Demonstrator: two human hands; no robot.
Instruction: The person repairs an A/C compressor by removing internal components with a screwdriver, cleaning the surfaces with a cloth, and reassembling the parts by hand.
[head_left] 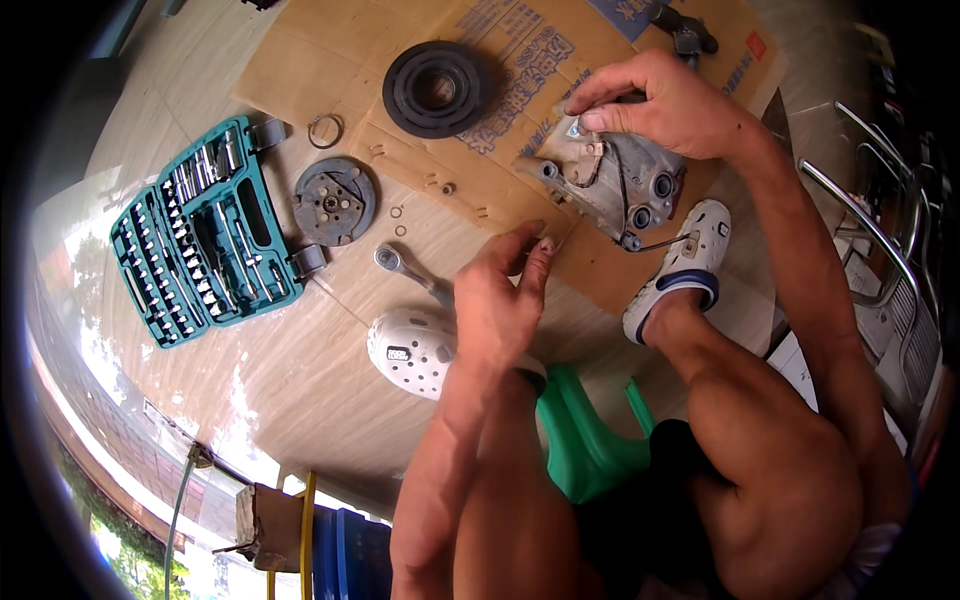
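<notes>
A grey cast-metal housing [600, 185] with bores, a thin black line and a rod lies on the cardboard. My right hand [665, 105] has its thumb and fingers closed at the housing's upper edge, by a small silvery piece. My left hand [500, 290] hangs left of and below the housing, thumb and fingers curled together; what they hold, if anything, is hidden. A ratchet wrench [390, 260] lies beside it, its handle partly covered. A dark pulley [432, 63], a grey round plate [335, 200], small rings [397, 213] and a loose circlip [325, 117] lie further left and up.
An open teal socket case [140, 260] lies left on the tiles. Cardboard [300, 50] covers the upper middle, with a dark fitting [690, 35] at its top. My white clogs [420, 350] flank a green stool [590, 450]. Metal chair frames [890, 230] stand right; a blue bin [350, 550] sits lower left.
</notes>
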